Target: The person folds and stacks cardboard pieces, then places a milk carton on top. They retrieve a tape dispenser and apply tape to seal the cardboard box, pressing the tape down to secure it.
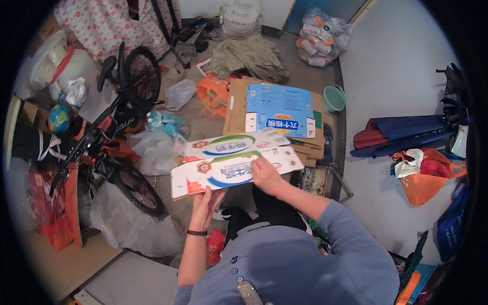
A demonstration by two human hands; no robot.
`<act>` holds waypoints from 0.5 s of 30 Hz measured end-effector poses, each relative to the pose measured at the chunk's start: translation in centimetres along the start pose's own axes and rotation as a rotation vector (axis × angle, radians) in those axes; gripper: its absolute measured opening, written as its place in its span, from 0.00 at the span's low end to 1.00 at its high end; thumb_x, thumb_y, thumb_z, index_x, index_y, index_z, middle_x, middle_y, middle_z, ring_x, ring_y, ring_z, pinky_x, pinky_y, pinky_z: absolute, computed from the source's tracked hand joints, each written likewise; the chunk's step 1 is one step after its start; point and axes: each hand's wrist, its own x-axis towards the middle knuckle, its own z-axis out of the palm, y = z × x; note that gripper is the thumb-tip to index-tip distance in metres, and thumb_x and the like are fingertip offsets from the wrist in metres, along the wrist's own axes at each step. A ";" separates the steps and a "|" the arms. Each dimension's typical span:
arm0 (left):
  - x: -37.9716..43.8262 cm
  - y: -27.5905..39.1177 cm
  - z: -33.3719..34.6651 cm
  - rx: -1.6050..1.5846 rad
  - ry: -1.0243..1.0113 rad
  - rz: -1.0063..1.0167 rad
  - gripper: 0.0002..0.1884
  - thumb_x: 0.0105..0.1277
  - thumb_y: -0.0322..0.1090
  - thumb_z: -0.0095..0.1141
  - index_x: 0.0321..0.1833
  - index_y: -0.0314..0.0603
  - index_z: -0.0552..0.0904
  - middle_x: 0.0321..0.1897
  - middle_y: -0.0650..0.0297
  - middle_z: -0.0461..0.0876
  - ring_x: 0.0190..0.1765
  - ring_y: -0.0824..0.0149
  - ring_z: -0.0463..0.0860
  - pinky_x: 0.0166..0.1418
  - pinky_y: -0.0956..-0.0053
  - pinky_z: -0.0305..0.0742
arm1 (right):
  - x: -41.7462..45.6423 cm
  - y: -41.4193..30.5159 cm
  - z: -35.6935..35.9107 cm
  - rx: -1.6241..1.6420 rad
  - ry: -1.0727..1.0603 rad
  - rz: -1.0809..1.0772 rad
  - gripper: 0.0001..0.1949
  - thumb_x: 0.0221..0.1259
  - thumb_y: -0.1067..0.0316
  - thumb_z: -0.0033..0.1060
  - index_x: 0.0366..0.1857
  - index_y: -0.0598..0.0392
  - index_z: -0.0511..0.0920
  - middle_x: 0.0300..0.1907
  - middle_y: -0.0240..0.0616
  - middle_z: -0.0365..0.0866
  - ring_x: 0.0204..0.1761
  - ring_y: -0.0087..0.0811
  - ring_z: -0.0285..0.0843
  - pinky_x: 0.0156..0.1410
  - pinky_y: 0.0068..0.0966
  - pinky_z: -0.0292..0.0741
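A flattened white cardboard milk carton box [228,167] with green, blue and red print is held in front of me, above the floor. My left hand [207,206] grips its near edge from below, thumb on top. My right hand [265,176] holds the near edge further right, its fingers curled over the printed face. Just beyond lies a stack of flattened brown cardboard [233,110], partly covered by the held box. On top of that stack rests a flattened light-blue printed carton [280,103].
A black bicycle [114,114] stands at the left among plastic bags [152,152]. Behind the stack are an orange bag [213,91] and a crumpled olive sheet [248,57]. A green bucket [334,98] and a clear bag of bottles [324,38] sit by the right wall.
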 end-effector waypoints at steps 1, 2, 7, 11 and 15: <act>0.4 -0.3 0.9 0.047 0.032 -0.013 0.29 0.72 0.45 0.52 0.69 0.36 0.62 0.63 0.55 0.71 0.64 0.58 0.73 0.66 0.65 0.70 | -1.2 2.6 -0.1 -0.053 0.006 0.010 0.08 0.37 0.73 0.54 0.22 0.67 0.77 0.31 0.48 0.70 0.39 0.45 0.72 0.56 0.39 0.73; 0.6 -0.5 2.0 0.093 0.066 -0.024 0.30 0.72 0.45 0.52 0.70 0.35 0.62 0.64 0.54 0.71 0.64 0.58 0.73 0.66 0.66 0.70 | -2.2 5.4 -0.3 -0.083 -0.010 0.004 0.09 0.36 0.73 0.54 0.22 0.68 0.77 0.31 0.48 0.70 0.39 0.46 0.72 0.55 0.40 0.73; 6.2 -5.3 -0.5 0.181 0.426 -0.135 0.20 0.68 0.33 0.57 0.59 0.30 0.73 0.52 0.54 0.81 0.52 0.63 0.81 0.59 0.70 0.75 | -4.3 20.6 2.2 -0.324 -0.043 0.075 0.10 0.37 0.73 0.54 0.24 0.70 0.78 0.32 0.49 0.72 0.41 0.46 0.71 0.58 0.41 0.73; 11.2 -8.3 0.6 0.210 0.605 -0.214 0.15 0.67 0.31 0.57 0.53 0.33 0.77 0.46 0.57 0.83 0.48 0.65 0.83 0.53 0.74 0.77 | -5.0 29.7 6.1 -0.409 -0.123 0.153 0.12 0.41 0.73 0.55 0.30 0.71 0.80 0.38 0.53 0.75 0.45 0.46 0.72 0.60 0.42 0.71; 18.0 -11.4 3.1 0.435 0.522 -0.213 0.13 0.66 0.32 0.57 0.50 0.34 0.78 0.45 0.57 0.84 0.47 0.66 0.83 0.49 0.74 0.77 | -7.6 33.2 12.7 -0.476 -0.324 0.159 0.18 0.46 0.72 0.55 0.41 0.73 0.80 0.50 0.59 0.76 0.51 0.47 0.72 0.65 0.47 0.68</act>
